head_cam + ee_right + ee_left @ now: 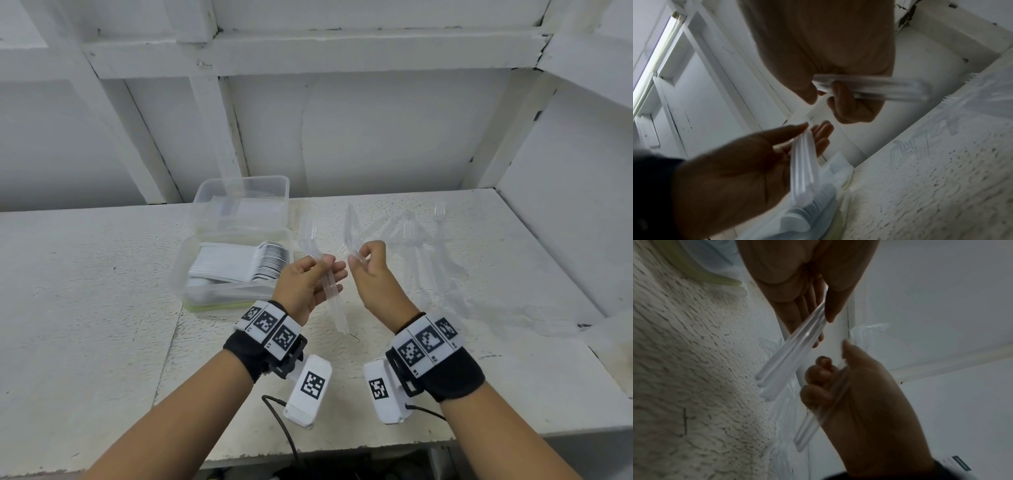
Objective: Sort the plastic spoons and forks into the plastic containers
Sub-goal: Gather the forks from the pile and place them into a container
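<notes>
My left hand (310, 286) clamps a fork bundle (329, 286); my right hand (371, 274) pinches more forks (351, 240). They look light, slick and brittle, best gripped mid-handle.

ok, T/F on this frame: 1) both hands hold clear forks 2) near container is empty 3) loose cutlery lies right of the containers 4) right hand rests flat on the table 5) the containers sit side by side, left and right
1) Both hands hold clear forks: true. The left hand holds a bundle of forks; the right hand pinches a few forks.
2) False. The near container holds stacked white spoons.
3) True. Loose clear cutlery lies on the table to their right.
4) False. It is raised, fingers curled in a grip.
5) False. The far container sits behind the near one.
</notes>
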A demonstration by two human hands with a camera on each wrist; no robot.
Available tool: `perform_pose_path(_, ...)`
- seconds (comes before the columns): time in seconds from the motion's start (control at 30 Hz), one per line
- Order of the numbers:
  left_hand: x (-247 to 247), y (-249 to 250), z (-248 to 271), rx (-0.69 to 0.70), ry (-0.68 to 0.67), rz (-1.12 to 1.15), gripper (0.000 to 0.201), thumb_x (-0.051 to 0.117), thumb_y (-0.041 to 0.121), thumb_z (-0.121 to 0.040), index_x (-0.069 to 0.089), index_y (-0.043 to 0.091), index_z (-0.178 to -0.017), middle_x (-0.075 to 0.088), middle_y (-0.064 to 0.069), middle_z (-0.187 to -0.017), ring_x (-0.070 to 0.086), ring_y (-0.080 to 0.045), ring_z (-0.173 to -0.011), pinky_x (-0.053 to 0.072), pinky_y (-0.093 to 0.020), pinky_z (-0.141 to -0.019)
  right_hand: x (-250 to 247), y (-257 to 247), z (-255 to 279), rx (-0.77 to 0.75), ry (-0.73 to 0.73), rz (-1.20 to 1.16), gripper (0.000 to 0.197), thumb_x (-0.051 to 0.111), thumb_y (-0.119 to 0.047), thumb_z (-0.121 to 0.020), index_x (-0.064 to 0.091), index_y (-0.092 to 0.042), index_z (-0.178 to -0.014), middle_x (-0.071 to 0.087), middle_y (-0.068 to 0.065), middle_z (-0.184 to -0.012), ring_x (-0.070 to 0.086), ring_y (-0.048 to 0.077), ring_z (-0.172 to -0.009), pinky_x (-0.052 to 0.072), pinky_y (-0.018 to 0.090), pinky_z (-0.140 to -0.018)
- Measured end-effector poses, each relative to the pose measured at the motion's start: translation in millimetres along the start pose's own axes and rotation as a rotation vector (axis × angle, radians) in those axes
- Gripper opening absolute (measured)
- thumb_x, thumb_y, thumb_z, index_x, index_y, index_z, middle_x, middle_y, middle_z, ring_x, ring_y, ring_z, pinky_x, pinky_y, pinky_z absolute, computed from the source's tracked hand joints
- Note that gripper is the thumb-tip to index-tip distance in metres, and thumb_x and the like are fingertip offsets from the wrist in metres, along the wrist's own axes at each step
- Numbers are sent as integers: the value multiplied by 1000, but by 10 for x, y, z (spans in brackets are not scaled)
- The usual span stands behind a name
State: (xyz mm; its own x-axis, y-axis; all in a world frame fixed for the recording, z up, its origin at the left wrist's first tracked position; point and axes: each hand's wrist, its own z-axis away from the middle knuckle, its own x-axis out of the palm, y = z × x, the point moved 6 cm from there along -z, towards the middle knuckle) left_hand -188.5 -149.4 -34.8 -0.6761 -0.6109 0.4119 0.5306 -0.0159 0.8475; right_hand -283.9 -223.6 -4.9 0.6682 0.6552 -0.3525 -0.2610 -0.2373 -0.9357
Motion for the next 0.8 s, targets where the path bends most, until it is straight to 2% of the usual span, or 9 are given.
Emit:
perform_pose_path(0.1, 45, -21, -2, 18, 5, -5, 12, 58, 13, -90, 60, 2, -94, 71, -10, -90, 70, -17, -82, 58, -30, -75, 36, 43, -60, 43, 23, 41, 11, 35, -16, -99, 24, -14, -99, 37, -4, -75, 36, 6, -58, 35, 10, -46)
perform_pose_path(0.2, 54, -29, -10, 24, 17, -11, 16, 58, 13, -91, 60, -1, -97, 71, -7, -83, 69, -15, -77, 57, -32, -77, 64, 53, -53, 51, 34, 50, 16, 40, -20, -98, 25, -16, -102, 42, -4, -74, 42, 7, -60, 35, 15, -50)
perform_pose_path(0.33, 42, -41, 3, 4, 12, -6, 12, 57, 13, -91, 61, 1, -93, 73, -3, -80, 71, -12, -78, 58, -27, -71, 16, 13, -21, 12, 98, 81, 12, 44, -24, -97, 42, -17, -108, 51, -6, -78, 48, 5, -67, 37, 15, -56)
perform_pose_path(0.4, 42, -43, 9, 4, 17, -4, 13, 57, 13, -91, 62, 1, -94, 73, -3, -80, 71, -12, -77, 58, -26, -68, 19, 18, -28, -7, 121, 101, 22, 44, -26, -97, 51, -14, -114, 56, -3, -90, 52, 6, -79, 39, 14, -64)
perform_pose_path(0.47, 49, -41, 7, 8, 20, -13, 15, 57, 14, -92, 63, 1, -97, 73, -4, -83, 71, -12, -77, 58, -27, -71, 61, 37, -43, -20, 107, 120, 30, 42, -29, -98, 55, -12, -118, 60, 2, -104, 56, 12, -93, 42, 20, -76)
perform_pose_path(0.5, 52, -38, 4, 10, 24, -17, 16, 57, 14, -92, 63, 1, -98, 72, -5, -84, 70, -12, -78, 58, -29, -73, 81, 47, -48, -23, 94, 120, 31, 40, -30, -98, 56, -12, -118, 60, 2, -104, 56, 12, -94, 43, 23, -79)
perform_pose_path(0.6, 52, -30, 3, 14, 39, -13, 13, 57, 13, -92, 62, 2, -96, 72, -7, -87, 70, -16, -80, 57, -31, -76, 86, 58, -29, -13, 71, 83, 25, 35, -24, -100, 48, -14, -119, 58, -5, -89, 54, 5, -74, 42, 21, -67)
perform_pose_path(0.7, 49, -24, 5, 22, 51, -13, 11, 57, 13, -92, 62, 4, -95, 71, -8, -88, 70, -15, -79, 57, -31, -76, 82, 48, -13, -39, 36, 176, 22, 33, -20, -101, 39, -13, -121, 52, -7, -74, 48, 5, -60, 38, 19, -56)
perform_pose_path(0.8, 64, -22, 8, 26, 50, -24, 14, 57, 13, -91, 63, 1, -96, 72, -7, -85, 70, -14, -78, 57, -31, -76, 100, 38, -14, -80, 26, 281, 25, 32, -20, -101, 44, -9, -121, 59, -1, -87, 53, 7, -69, 40, 19, -61)
